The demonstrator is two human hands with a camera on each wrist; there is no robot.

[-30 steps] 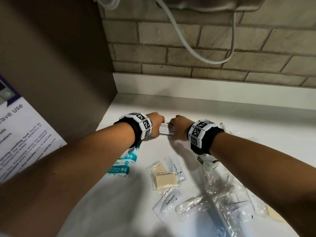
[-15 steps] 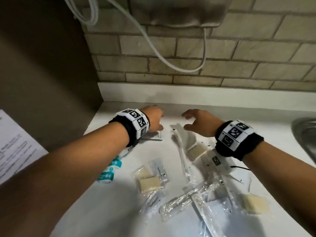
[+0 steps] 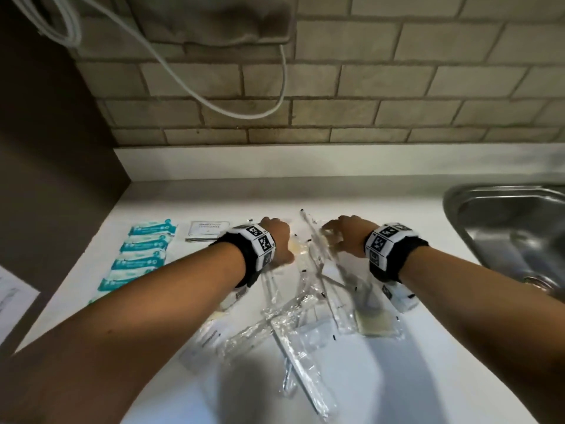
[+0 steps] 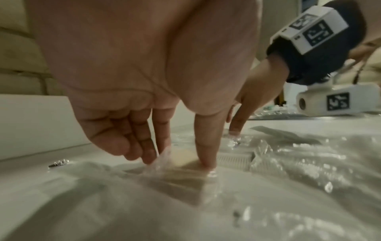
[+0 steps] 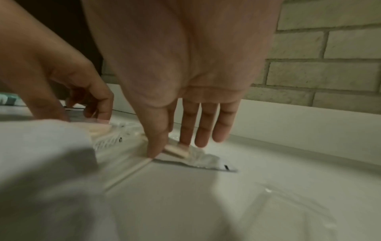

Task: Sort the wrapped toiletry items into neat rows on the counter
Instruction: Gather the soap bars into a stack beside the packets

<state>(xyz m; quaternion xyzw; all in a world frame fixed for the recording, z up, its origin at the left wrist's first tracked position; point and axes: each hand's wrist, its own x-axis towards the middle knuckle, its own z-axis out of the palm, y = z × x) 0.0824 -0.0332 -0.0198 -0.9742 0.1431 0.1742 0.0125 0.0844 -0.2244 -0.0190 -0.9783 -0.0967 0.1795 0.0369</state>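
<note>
Crinkly clear film wraps flat beige soap bars (image 4: pixel 181 169) that both hands (image 3: pixel 276 237) (image 3: pixel 345 235) pinch.

Left hand (image 4: pixel 144 78) pinching wrapped soap (image 4: pixel 183 172)

Left arm: reaches from lower left to frame centre, banded wrist raised.
Left hand (image 3: pixel 276 237): palm down, fingers (image 4: pixel 206 151) pointing down, tips pinching.
Right hand (image 3: pixel 345 237): centre right, palm down, thumb and forefinger tips pinching.
</note>
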